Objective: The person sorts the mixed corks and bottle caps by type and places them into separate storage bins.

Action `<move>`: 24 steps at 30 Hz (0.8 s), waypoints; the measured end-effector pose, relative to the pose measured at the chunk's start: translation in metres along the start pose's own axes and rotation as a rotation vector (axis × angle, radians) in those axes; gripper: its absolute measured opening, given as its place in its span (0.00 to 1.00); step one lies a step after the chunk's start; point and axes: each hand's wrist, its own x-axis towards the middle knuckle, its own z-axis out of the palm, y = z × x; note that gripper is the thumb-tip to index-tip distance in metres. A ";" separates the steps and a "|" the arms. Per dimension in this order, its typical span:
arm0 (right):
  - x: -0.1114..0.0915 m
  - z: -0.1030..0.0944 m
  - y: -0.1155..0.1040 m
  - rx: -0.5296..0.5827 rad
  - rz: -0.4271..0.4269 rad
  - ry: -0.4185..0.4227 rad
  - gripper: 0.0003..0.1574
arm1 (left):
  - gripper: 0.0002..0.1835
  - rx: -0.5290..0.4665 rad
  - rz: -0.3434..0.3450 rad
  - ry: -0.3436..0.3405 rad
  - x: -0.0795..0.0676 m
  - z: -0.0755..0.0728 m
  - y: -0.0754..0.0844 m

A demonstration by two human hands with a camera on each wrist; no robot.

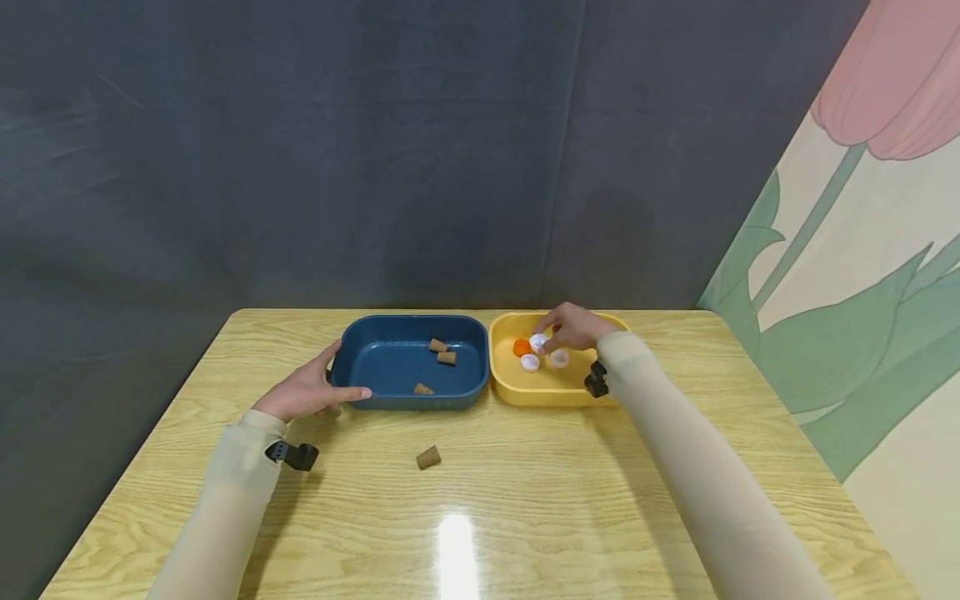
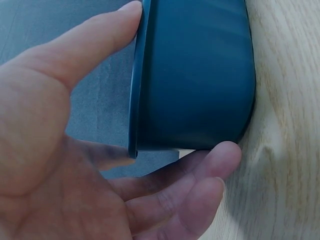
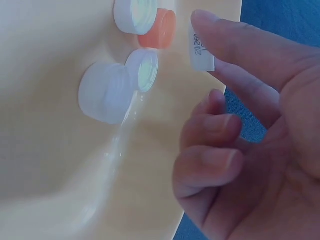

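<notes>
My left hand (image 1: pixel 306 390) rests at the left end of a dark blue tray (image 1: pixel 408 402), thumb and index finger spread wide. Its thumb touches the tray's rim (image 2: pixel 139 75), and the other fingers lie beside the wall. Three corks (image 1: pixel 447 358) are inside the blue tray. Over a yellow tray (image 1: pixel 551 398), my right hand (image 1: pixel 573 327) pinches a white bottle cap (image 3: pixel 201 52) with printed digits between thumb and index finger. Below lie an orange cap (image 1: pixel 522 347), white caps (image 1: pixel 530 362) and a translucent cap (image 3: pixel 104 92).
Another cork (image 1: pixel 428 457) lies on the wooden table (image 1: pixel 525 467), in front of the blue tray. The two trays stand side by side near the far edge, before a dark curtain (image 1: pixel 450 167). A painted wall (image 1: pixel 885 292) rises at the right.
</notes>
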 end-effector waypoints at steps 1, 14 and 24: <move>0.000 0.000 0.001 0.002 0.006 -0.002 0.22 | 0.66 -0.002 0.000 -0.002 0.000 0.000 0.000; -0.003 -0.001 0.001 0.025 -0.005 0.010 0.29 | 0.65 -0.001 0.013 0.011 -0.001 0.000 0.002; -0.037 0.014 -0.041 0.115 -0.287 0.070 0.27 | 0.64 -0.004 -0.002 -0.002 -0.002 0.000 0.002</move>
